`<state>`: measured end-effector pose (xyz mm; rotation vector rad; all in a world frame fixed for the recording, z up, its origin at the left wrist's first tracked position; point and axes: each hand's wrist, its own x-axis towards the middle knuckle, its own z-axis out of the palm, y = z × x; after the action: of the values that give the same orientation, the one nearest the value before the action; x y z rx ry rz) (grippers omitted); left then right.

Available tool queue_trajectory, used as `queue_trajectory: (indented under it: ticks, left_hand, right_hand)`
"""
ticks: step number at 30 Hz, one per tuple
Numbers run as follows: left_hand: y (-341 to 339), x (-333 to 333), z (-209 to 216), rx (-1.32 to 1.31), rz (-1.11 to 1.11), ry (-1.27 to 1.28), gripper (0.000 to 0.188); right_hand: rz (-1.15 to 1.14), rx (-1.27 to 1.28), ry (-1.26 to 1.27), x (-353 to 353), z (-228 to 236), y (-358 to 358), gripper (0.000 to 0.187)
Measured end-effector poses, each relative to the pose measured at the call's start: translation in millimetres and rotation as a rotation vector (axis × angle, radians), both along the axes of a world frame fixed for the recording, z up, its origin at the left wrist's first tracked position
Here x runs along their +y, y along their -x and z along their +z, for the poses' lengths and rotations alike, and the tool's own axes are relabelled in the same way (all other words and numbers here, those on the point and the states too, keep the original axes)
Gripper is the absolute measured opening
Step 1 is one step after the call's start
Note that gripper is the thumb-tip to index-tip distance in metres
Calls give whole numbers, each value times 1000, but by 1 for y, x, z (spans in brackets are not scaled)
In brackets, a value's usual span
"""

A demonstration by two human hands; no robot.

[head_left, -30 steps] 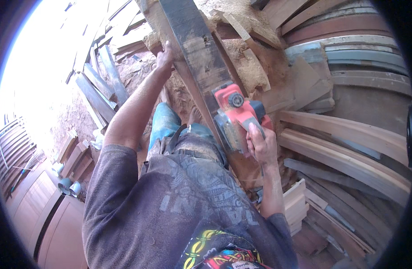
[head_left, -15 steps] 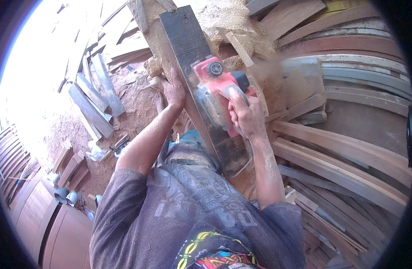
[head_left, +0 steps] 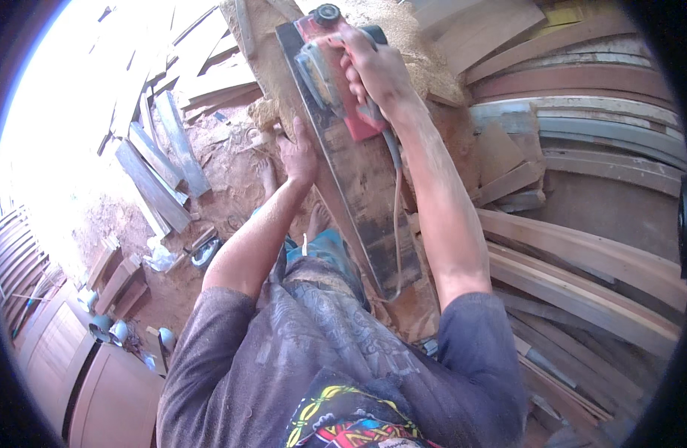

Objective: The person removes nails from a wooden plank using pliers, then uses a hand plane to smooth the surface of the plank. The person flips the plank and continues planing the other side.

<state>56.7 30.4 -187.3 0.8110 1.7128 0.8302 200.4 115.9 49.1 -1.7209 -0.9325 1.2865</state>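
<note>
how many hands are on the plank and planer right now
2. The right hand grips the red power planer at the plank's far end; the left hand presses the dark plank's left edge, nearer the body.

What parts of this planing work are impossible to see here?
- Underside of the red electric planer, head view: hidden by its body on the dark plank.
- Right hand fingertips: wrapped round the handle.
- Floor at upper left: washed out by glare.
- Left hand palm: pressed to the plank's edge.
</note>
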Motion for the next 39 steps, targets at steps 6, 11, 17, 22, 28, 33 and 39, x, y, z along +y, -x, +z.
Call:
queue_trajectory:
  ticks: [6,11,17,22,28,33,39]
  left_hand:
    - [18,9,-34,-76,-52,-25,109]
    - [36,14,-10,-291,-204,74,102]
    - [36,17,-12,-371,-184,121,101]
    - [39,18,-34,-439,-175,75,99]
    - [32,5,-12,-441,-173,76,104]
    - [39,3,-44,-318,-180,81,111]
    - [39,20,-12,-238,-329,178,109]
  right_hand:
    - [34,-52,47,-209,8,-5,54]
    - [20,-186,237,-404,27,-24,36]
    - [-31,-174,321,-398,23,-19,33]
    - [-36,-143,207,-313,10,-1,44]
    - [-25,-60,212,-204,6,5,50]
    - [69,-137,113,-82,4,25,55]
    - [11,-33,3,-27,6,19,61]
